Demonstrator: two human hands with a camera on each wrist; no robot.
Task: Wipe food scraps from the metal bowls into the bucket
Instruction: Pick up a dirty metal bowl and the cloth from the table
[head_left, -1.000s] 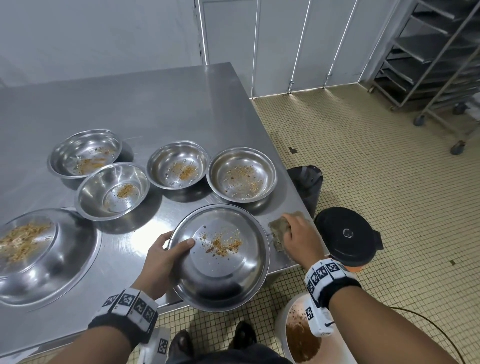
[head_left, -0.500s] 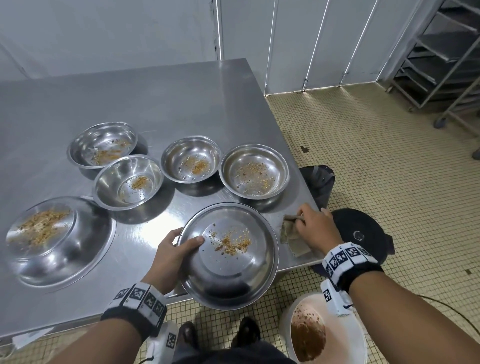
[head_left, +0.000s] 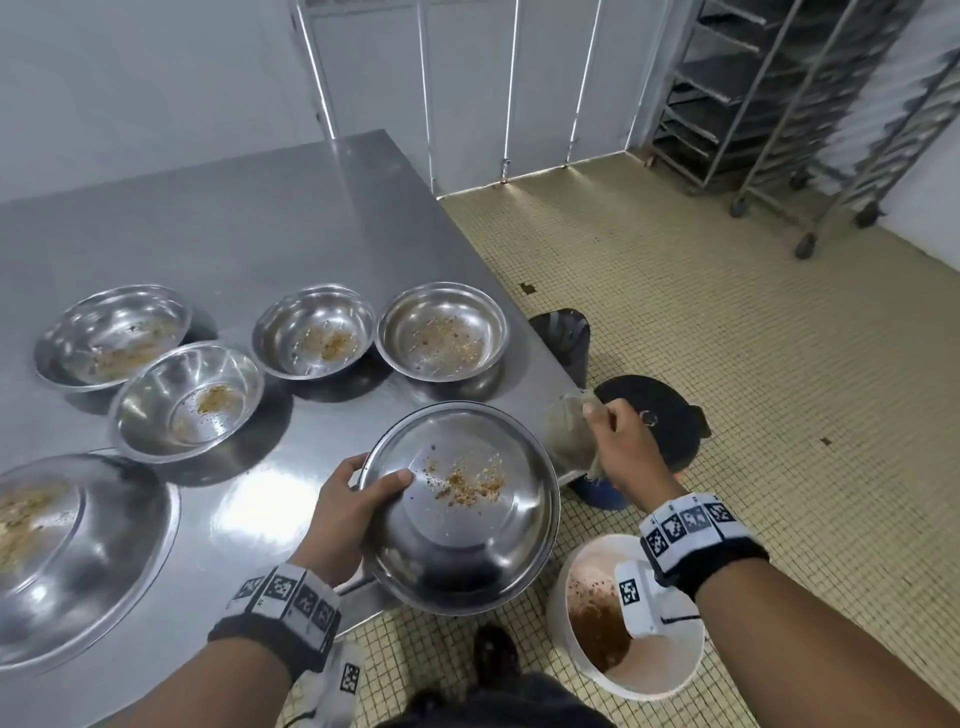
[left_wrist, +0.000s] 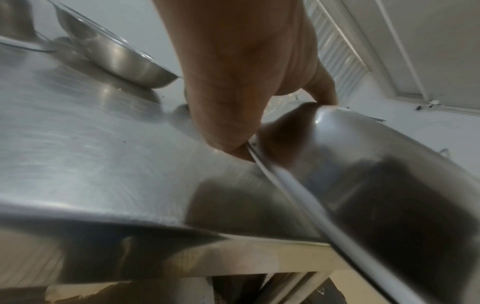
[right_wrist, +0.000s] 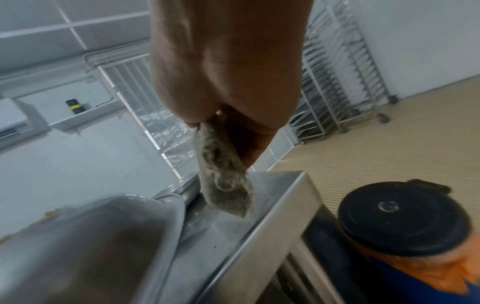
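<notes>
My left hand grips the rim of a large metal bowl with orange crumbs, tilted over the table's front edge; thumb inside, fingers beneath. The same bowl fills the lower right of the left wrist view, my left hand clamped on its rim. My right hand pinches a grey-green scouring cloth lifted just off the table corner; in the right wrist view the cloth hangs from my right hand. A white bucket with brown scraps stands on the floor below my right wrist.
Several more dirty metal bowls sit on the steel table: one at the right, one beside it, one at the near left. A black-lidded container stands by the table corner. Wheeled racks line the far wall.
My right hand has picked the cloth up off the table corner and raised it. The left hand has tilted the big bowl further over the table edge.
</notes>
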